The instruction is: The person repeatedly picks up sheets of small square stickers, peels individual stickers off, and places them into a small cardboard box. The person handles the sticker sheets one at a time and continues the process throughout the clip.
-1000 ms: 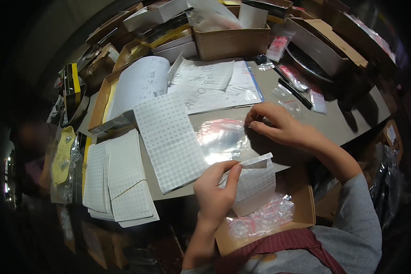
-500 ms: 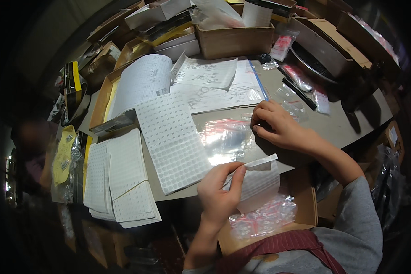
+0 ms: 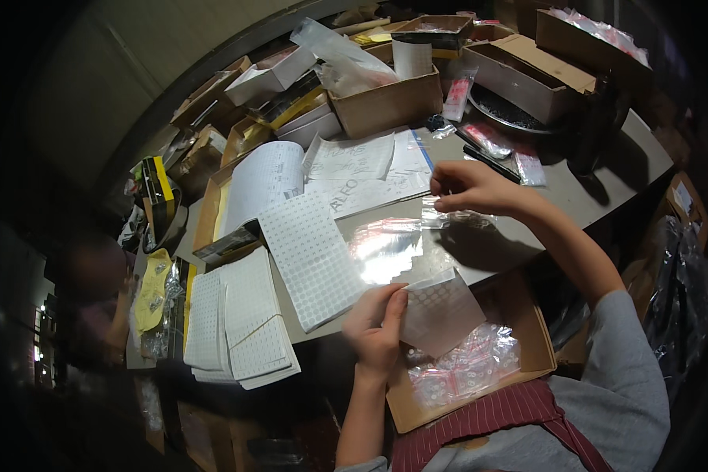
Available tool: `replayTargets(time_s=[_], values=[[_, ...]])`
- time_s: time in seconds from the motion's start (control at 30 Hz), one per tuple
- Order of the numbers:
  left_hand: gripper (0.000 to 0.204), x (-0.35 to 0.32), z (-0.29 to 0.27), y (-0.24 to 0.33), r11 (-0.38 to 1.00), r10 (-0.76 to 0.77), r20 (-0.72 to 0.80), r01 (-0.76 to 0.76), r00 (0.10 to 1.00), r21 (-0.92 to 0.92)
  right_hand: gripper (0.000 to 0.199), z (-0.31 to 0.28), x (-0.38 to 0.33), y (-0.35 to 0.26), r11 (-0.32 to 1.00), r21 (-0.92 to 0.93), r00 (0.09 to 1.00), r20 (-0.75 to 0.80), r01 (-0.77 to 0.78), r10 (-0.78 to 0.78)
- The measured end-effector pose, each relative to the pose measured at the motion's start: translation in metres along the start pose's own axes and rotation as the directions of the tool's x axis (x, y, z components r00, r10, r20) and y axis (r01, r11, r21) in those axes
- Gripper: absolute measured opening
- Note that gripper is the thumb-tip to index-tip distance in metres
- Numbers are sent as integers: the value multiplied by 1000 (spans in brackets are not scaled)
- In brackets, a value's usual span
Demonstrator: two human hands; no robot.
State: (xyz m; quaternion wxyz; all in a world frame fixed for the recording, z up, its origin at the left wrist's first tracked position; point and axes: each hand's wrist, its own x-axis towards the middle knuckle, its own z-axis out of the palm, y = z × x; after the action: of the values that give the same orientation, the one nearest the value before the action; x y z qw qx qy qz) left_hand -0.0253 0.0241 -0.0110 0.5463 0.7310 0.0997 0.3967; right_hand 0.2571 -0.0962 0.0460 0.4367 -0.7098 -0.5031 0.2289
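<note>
Left hand [image 3: 376,329]: grip clamped on the near-left edge of a small label sheet [image 3: 440,311], thumb on top and fingers beneath.
Label sheet: pale, dotted with rows of small round stickers; held just past the near edge of the bench [image 3: 606,181], above an open cardboard box [image 3: 539,354]; its long axis runs from the hand up and to the right, the free corner pointing toward the far right.
Right hand [image 3: 472,187]: raised over the bench, fingertips pinched together on the top edge of a small clear bag [image 3: 448,216].
Clear bag: hangs below the fingers, its long axis lying roughly left to right, a reddish strip along its top.
Shiny plastic sheet [image 3: 385,248]: flat on the bench between the two hands, glare on it.
Cardboard box: at the person's lap, holding a heap of clear bags with red strips [image 3: 464,370].
Large sticker sheet [image 3: 311,256]: white, rectangular, grid of dots, tilted, left of the plastic sheet.
Stack of sticker sheets [image 3: 236,322]: white, at the near left, fanned.
Printed papers [image 3: 362,169]: white, at the bench's middle.
Brown carton [image 3: 385,102]: far middle, a clear bag sticking out.
</note>
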Motion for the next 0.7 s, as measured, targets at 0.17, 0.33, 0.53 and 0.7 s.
replayTargets(time_s=[0.17, 0.33, 0.53, 0.7], values=[[11, -19, -4, 17, 999, -8, -95, 4, 995, -38, 41, 14, -89, -59, 998, 59, 969, 244, 20, -34], [13, -21, 2, 52, 998, 67, -105, -69, 992, -13, 30, 34, -128, -68, 987, -126, 950, 307, 99, -56], [36, -21, -16, 75, 994, 104, -133, -98, 986, 53, 27, 22, -148, -72, 980, 197, 991, 133, -8, -19], [81, -23, -40, 88, 914, -401, -26, 397, 916, -85, 38, 26, -141, -71, 724, -187, 716, -119, 664, -688]])
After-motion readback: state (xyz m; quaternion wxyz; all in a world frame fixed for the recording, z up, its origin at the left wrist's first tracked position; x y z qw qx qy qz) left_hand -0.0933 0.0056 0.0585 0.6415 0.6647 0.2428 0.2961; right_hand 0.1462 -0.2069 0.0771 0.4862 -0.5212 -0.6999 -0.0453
